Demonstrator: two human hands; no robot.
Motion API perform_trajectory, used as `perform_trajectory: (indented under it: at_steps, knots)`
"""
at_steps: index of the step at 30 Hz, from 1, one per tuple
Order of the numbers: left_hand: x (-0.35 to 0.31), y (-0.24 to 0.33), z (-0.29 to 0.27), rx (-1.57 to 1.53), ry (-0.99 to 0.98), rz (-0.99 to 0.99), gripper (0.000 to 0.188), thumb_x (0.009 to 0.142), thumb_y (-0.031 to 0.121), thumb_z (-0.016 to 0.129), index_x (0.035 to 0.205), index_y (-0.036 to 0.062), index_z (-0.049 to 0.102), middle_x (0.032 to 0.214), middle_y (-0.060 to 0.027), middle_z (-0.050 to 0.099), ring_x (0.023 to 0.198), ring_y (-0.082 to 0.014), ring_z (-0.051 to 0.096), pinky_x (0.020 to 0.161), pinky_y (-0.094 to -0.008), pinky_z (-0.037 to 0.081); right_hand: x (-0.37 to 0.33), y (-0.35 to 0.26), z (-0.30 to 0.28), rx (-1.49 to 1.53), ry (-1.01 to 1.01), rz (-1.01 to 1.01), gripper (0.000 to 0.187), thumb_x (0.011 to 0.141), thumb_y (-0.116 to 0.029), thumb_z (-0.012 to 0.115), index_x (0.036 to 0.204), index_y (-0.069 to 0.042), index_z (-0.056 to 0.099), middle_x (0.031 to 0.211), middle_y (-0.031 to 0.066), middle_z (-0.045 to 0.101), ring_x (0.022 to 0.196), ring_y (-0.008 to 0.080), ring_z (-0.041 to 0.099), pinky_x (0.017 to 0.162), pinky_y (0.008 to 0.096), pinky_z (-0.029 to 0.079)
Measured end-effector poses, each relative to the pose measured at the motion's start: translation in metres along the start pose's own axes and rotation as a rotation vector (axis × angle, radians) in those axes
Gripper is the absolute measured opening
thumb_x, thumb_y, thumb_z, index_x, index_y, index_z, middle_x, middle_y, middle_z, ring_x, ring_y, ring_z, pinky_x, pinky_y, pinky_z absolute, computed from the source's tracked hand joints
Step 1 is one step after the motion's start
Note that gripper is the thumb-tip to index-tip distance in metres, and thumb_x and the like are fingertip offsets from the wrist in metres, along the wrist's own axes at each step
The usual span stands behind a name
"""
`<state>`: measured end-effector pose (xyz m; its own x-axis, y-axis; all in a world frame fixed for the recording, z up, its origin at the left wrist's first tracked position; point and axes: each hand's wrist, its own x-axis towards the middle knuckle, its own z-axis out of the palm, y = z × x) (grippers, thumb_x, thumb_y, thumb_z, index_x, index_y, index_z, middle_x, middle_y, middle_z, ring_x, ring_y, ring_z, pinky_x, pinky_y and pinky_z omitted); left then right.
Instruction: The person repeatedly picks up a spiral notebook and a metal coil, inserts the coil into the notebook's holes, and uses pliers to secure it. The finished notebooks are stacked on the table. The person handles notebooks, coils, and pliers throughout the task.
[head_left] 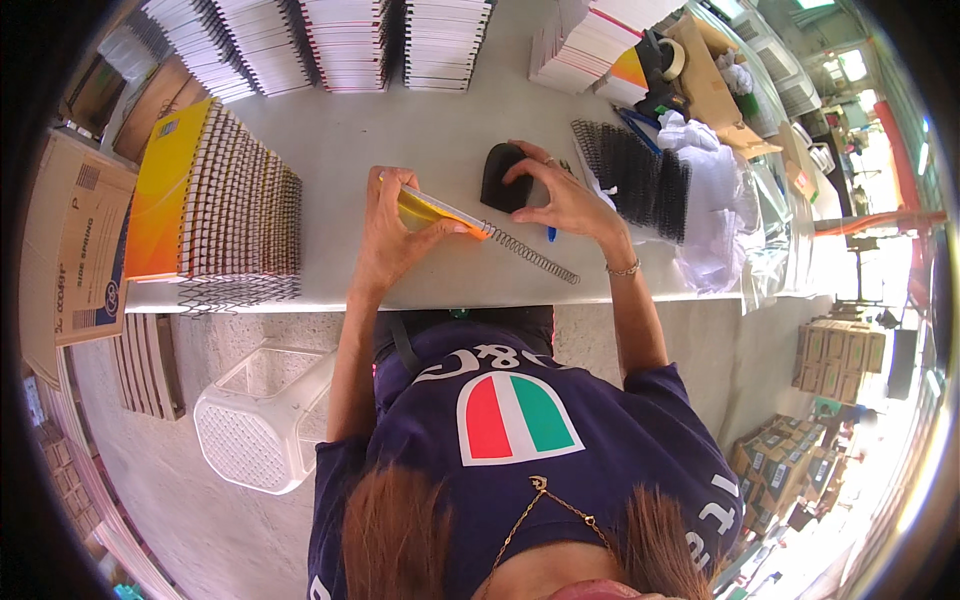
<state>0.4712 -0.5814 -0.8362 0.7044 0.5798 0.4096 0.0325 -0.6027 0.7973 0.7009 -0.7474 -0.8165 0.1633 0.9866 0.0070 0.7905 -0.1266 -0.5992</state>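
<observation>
My left hand (388,232) is closed on a notebook (436,211) with a yellow and orange cover, tilted on its edge above the table. A dark wire spiral coil (530,252) sticks out from the notebook's near right corner and slants toward the table's front edge. How far the coil runs along the spine is hard to see. With thumb and fingers curved round it, my right hand (571,201) grips a black rounded block (503,178), apart from the notebook. Something small and blue (551,233) shows below that hand.
At the left stands a tall stack of spiral-bound notebooks (215,205) beside a cardboard box (85,235). Several paper stacks (345,45) line the far side. A pile of black coils (635,175) lies right, next to crumpled white plastic (710,200). A white plastic stool (245,425) stands below.
</observation>
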Motion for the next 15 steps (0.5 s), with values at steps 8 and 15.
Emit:
perform_trajectory:
  at_steps: [8, 15]
  knots:
    - [-0.001, -0.006, 0.0, -0.065, 0.007, -0.008, 0.07, 0.06, 0.029, 0.095, 0.106, 0.0067, 0.048, 0.104, -0.0098, 0.046, 0.097, -0.028, 0.049, 0.084, -0.0387, 0.045, -0.021, -0.009, -0.004, 1.074, -0.218, 0.06, 0.049, 0.089, -0.042, 0.073, 0.121, -0.005, 0.067, 0.109, 0.0057, 0.067, 0.092, 0.0143, 0.061, 0.075, 0.0253, 0.049]
    - [0.002, -0.009, 0.001, -0.034, -0.003, 0.008, 0.071, 0.058, 0.027, 0.096, 0.106, 0.0071, 0.047, 0.104, -0.0094, 0.046, 0.097, -0.0276, 0.048, 0.085, -0.0385, 0.045, -0.024, -0.051, -0.005, 0.547, -0.092, 0.108, 0.04, 0.091, -0.035, 0.072, 0.114, -0.003, 0.069, 0.111, 0.0073, 0.066, 0.1, 0.0164, 0.061, 0.093, 0.032, 0.046]
